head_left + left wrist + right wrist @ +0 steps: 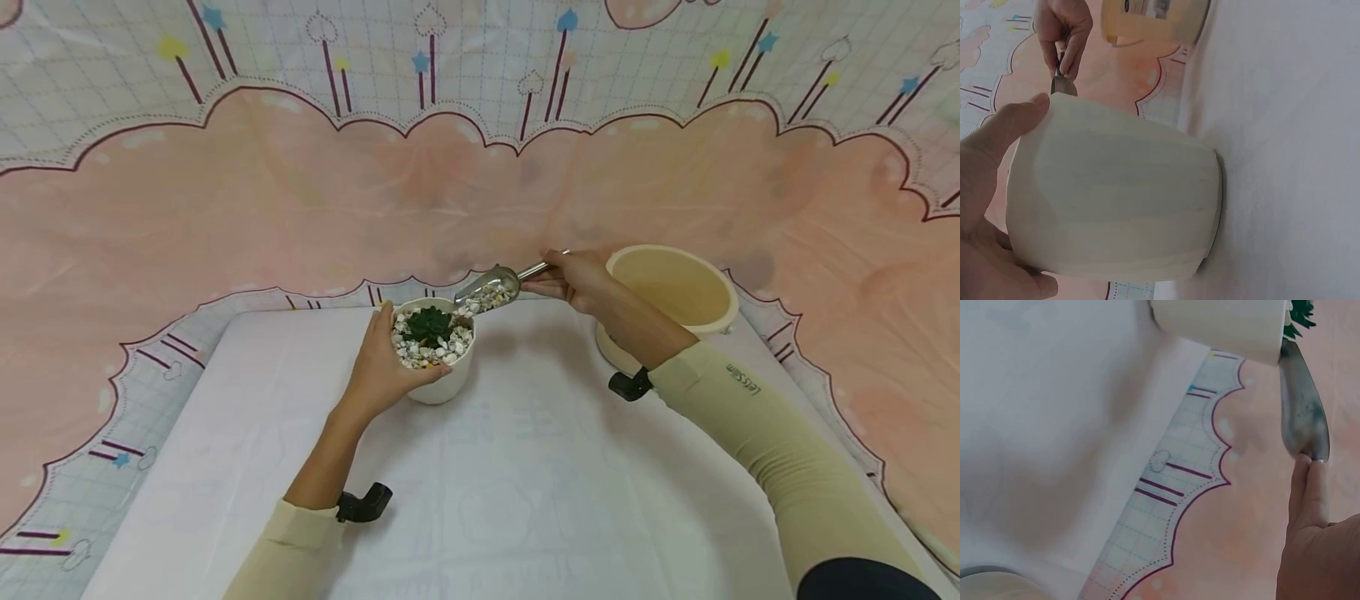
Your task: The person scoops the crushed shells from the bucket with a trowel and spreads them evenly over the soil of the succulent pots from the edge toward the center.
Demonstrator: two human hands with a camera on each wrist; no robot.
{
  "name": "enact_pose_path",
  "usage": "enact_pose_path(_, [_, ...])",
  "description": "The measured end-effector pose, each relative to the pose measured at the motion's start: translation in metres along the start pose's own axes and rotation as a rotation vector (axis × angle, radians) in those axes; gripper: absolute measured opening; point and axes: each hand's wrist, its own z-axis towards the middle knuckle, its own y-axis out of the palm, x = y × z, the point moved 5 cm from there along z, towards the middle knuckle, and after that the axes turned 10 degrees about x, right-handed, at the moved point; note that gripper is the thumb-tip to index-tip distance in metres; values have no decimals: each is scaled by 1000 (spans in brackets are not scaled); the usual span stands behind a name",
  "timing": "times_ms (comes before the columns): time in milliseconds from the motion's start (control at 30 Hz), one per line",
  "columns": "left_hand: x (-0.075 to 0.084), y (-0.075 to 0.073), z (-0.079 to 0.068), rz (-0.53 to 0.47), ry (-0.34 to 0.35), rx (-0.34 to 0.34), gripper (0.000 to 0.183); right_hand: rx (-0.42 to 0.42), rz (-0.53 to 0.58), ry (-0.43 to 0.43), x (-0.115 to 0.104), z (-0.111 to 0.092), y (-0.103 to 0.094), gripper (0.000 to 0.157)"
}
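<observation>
A white flowerpot (pixel 442 387) stands on the table, holding a green succulent (pixel 429 325) ringed by white and coloured pebbles (pixel 423 354). My left hand (pixel 378 358) grips the pot near its rim, thumb on the near side and fingers on the far left. With my right hand (pixel 573 283) I hold a metal scoop (pixel 491 283) by its handle. Pebbles lie in the scoop, and its tip is tilted down at the pot's right rim. In the right wrist view the scoop's underside (pixel 1304 406) meets the pot's edge; the pebbles are hidden there.
A cream bucket (pixel 622 354) stands at the table's back right, behind my right forearm. White cloth covers the table (pixel 525 500). A pink patterned curtain (pixel 450 200) hangs behind the table's back edge.
</observation>
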Motion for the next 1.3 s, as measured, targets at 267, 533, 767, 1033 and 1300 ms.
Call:
enact_pose_path(267, [13,1,-7,42,-27,53,138,-23,3,-8,-2,-2,2,25])
enact_pose_path(533, [7,-1,-2,40,-10,59,137,-27,11,-12,-3,-4,2,25])
enact_pose_path(767, [1,-3,1,-2,15,-4,134,-11,-1,-24,-1,-4,-1,22])
enact_pose_path(1033, [11,3,-9,41,-13,38,138,-21,0,-21,0,-5,-3,20])
enact_pose_path(1300, [10,7,-11,86,-33,93,137,-23,-16,-27,-1,-6,-6,20])
